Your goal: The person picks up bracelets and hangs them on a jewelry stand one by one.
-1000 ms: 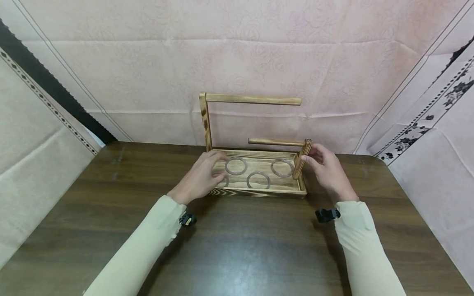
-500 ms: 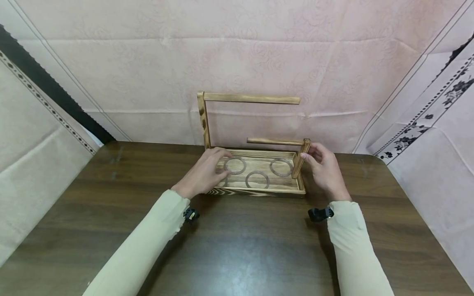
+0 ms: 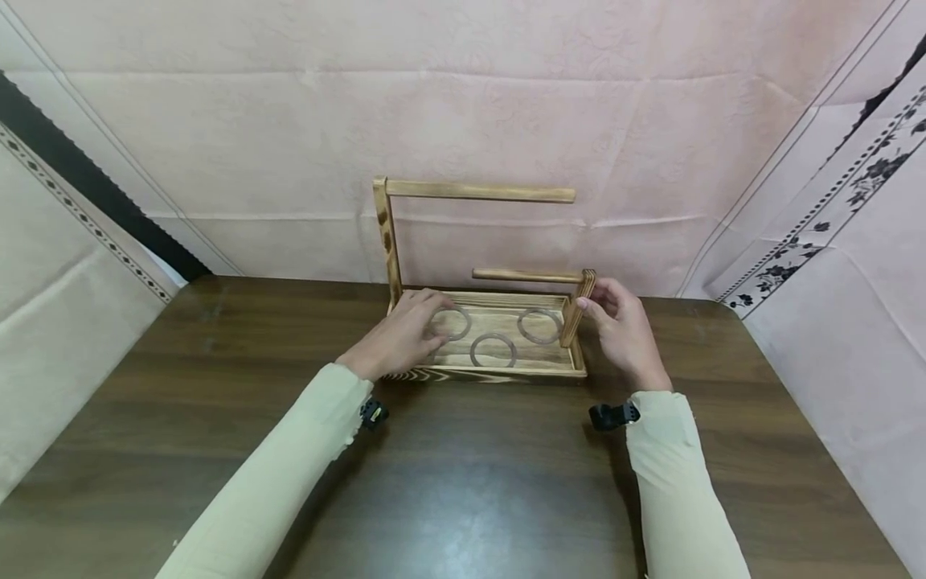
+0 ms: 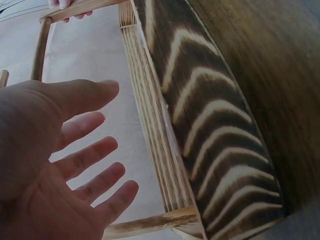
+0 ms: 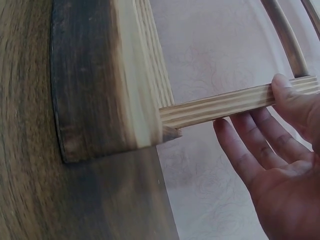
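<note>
A shallow wooden tray (image 3: 535,370) sits near the table's back edge. Its left post (image 3: 388,241) stands tall and carries a long rail (image 3: 481,191). The shorter right post (image 3: 579,310) leans outward and bears a short rail (image 3: 531,276). My right hand (image 3: 628,330) pinches that right post near its top, thumb in front and fingers behind, as the right wrist view also shows. Over the tray's left end hovers my left hand (image 3: 401,334); in the left wrist view its fingers (image 4: 95,155) are spread, holding nothing. It hides part of the tray's left end.
Grey rings (image 3: 493,351) show on the tray floor. The brown wooden table (image 3: 463,482) extends toward me. A pale pink patterned cloth (image 3: 477,121) hangs close behind the tray, with cloth at both sides too.
My left hand has moved rightward and farther over the tray, covering more of its left-end rings. My right hand keeps its hold on the post. The whole head view has shifted slightly.
</note>
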Demonstrator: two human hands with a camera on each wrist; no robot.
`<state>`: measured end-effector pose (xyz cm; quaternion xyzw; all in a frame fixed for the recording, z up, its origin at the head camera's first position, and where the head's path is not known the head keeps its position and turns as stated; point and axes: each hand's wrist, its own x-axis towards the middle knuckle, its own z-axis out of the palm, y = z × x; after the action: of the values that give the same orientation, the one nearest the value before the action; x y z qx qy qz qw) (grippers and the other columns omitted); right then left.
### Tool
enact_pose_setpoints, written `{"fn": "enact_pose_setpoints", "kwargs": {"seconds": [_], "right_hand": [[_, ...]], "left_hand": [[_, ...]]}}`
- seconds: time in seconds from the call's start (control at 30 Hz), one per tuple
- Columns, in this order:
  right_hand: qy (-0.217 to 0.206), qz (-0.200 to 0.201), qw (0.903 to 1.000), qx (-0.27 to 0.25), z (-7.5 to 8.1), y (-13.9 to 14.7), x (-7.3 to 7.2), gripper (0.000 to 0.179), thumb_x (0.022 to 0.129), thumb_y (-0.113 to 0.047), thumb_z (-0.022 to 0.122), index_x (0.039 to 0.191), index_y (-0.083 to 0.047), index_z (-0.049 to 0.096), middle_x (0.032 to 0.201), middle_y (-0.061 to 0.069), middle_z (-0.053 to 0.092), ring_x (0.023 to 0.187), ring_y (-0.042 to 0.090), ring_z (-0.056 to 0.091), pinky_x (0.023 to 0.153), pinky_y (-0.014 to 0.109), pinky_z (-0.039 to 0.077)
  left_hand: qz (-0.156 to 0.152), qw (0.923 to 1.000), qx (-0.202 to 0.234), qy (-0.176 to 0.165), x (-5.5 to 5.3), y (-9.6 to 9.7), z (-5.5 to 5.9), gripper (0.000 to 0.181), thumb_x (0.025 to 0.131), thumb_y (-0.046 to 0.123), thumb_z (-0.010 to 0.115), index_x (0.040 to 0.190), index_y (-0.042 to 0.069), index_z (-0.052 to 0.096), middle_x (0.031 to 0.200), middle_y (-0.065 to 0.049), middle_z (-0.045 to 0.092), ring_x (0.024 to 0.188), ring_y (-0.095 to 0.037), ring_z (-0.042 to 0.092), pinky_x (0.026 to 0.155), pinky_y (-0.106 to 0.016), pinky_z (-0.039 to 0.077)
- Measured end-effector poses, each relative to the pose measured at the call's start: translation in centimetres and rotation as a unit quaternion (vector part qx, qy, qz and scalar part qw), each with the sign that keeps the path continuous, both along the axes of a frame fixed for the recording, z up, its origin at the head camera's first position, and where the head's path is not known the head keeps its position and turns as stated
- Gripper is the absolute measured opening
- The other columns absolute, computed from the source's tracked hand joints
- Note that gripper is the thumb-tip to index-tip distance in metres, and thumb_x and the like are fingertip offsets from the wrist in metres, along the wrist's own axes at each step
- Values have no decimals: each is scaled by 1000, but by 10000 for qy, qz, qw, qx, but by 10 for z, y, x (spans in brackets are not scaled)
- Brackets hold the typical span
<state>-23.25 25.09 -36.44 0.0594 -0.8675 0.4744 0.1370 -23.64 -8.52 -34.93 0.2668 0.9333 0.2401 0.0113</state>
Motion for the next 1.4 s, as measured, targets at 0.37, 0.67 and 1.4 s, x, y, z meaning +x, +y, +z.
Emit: {"fn": "enact_pose_setpoints", "kwargs": {"seconds": [0.37, 0.67, 1.4], "right_hand": [[-81, 34, 9999, 81, 2, -1, 0, 31, 104, -18, 59, 127, 2, 58, 120, 18, 65, 116, 27, 63, 93, 19, 49], [-41, 99, 9999, -44, 1, -1, -1, 32, 104, -18, 59, 128, 3, 58, 120, 18, 64, 114, 27, 63, 90, 14, 50], [-108, 104, 9999, -66, 0, 1, -1, 33, 104, -20, 59, 129, 2, 58, 120, 19, 65, 107, 16, 63, 87, 11, 50]], "left_hand": [[-441, 9986, -237, -188, -4, 5, 3, 53, 94, 10, 72, 144, 11, 53, 156, -10, 46, 148, -30, 35, 122, -50, 35], [-597, 9969, -416, -301, -7, 12, 5, 54, 93, 10, 74, 143, 12, 54, 159, -11, 42, 149, -31, 33, 120, -53, 37], [-755, 9942, -758, -105, -16, 30, 7, 50, 98, 17, 69, 145, 11, 52, 158, -9, 43, 144, -28, 40, 118, -45, 42]]}}
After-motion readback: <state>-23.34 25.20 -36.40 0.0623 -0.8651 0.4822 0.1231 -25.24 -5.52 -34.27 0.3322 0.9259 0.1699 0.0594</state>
